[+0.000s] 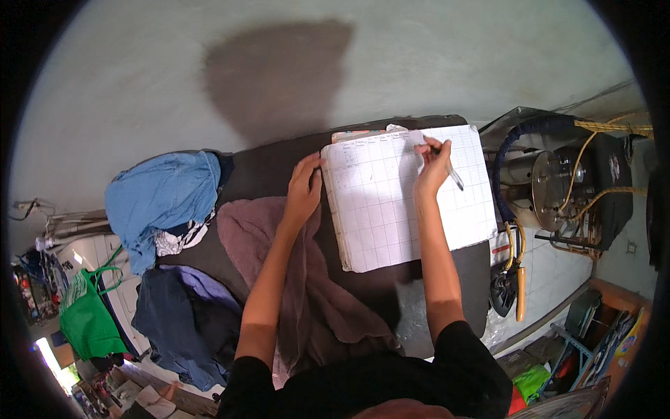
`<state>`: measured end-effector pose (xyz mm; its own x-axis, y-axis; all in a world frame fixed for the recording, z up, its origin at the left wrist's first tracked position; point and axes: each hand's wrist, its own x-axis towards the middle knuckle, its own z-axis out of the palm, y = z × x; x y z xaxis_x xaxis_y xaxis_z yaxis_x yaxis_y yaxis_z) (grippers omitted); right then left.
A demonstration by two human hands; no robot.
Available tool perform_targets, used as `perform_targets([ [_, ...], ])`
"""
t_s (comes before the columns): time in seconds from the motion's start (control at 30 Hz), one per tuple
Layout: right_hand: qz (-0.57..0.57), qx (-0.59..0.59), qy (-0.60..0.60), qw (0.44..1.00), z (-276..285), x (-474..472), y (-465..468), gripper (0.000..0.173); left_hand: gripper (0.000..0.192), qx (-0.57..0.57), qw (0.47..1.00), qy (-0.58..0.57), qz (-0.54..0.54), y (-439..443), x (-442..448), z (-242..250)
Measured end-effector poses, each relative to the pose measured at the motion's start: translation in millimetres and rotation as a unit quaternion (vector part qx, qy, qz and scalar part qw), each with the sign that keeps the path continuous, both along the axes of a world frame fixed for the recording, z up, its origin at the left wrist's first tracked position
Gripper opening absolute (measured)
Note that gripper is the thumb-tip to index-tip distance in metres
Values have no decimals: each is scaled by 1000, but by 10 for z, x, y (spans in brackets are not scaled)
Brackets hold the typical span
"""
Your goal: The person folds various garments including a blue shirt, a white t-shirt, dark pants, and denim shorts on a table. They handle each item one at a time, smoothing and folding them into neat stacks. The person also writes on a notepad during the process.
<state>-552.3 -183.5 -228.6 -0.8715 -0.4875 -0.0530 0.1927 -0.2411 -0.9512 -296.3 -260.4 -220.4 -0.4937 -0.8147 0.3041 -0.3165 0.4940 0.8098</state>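
Observation:
A large ruled ledger book (374,209) lies spread open, with handwriting along the top of its left page and a few marks below. My left hand (303,186) touches the book's left edge, fingertips near the upper corner. In my right hand (434,167) is a clear-barrelled pen (457,178), its visible end slanting down to the right. The right fingertips are over the upper part of the book, close to the fold. Beneath my left forearm a mauve towel (319,304) is bunched on the dark padded table (261,167).
Blue denim clothing (162,194) and dark garments (183,319) are piled at left, near a green bag (91,314). To the right stand a metal boiler (544,188) with yellow hoses and an iron (503,293) with a wooden handle (521,293). A grey wall (419,68) rises behind the table.

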Motion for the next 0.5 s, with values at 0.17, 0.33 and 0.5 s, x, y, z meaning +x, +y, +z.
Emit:
perform_targets([
  [0.17, -99, -33, -7, 995, 8, -14, -512, 31, 27, 44, 999, 18, -25, -356, -430, -69],
  [0.33, -82, -3, 107, 991, -378, 80, -470, 30, 29, -2, 997, -53, -56, -312, -694, -174],
  [0.5, -71, 51, 151, 985, -357, 136, -412, 28, 33, -71, 987, -70, -129, -44, -923, -202],
])
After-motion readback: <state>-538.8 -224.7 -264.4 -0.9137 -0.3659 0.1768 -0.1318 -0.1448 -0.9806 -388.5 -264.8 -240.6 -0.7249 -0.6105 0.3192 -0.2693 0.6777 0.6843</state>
